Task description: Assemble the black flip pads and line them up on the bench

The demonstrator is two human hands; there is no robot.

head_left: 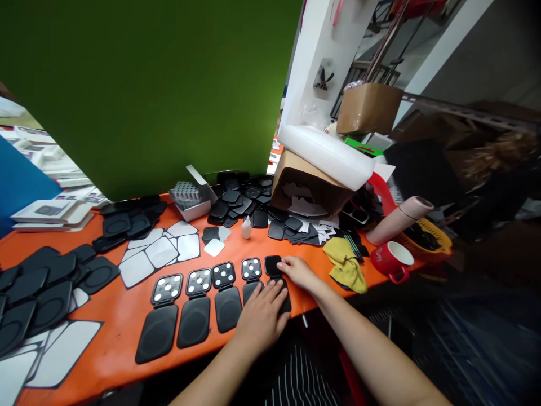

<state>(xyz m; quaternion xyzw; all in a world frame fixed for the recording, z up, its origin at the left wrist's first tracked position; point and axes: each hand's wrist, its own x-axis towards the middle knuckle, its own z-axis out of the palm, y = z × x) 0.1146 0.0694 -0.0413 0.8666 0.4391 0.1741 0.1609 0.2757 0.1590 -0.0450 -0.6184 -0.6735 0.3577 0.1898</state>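
A row of several black hinged cases lies open along the front of the orange table (pixel 114 316), the left ones showing white dots in their small square halves (pixel 167 288). My left hand (pixel 262 317) lies flat with fingers stretched over the lower half of the rightmost case (pixel 287 304). My right hand (pixel 299 272) rests on the table beside that case's small black square half (pixel 273 264), fingertips touching its edge, fingers extended and holding nothing.
Piles of black case halves (pixel 38 293) and white sheets (pixel 160 251) cover the left. A small glue bottle (pixel 246 228), grey tray of parts (pixel 189 198), cardboard box (pixel 308 189), yellow cloth (pixel 347 265), red mug (pixel 392 260) and pink roll (pixel 399 219) stand further back and right.
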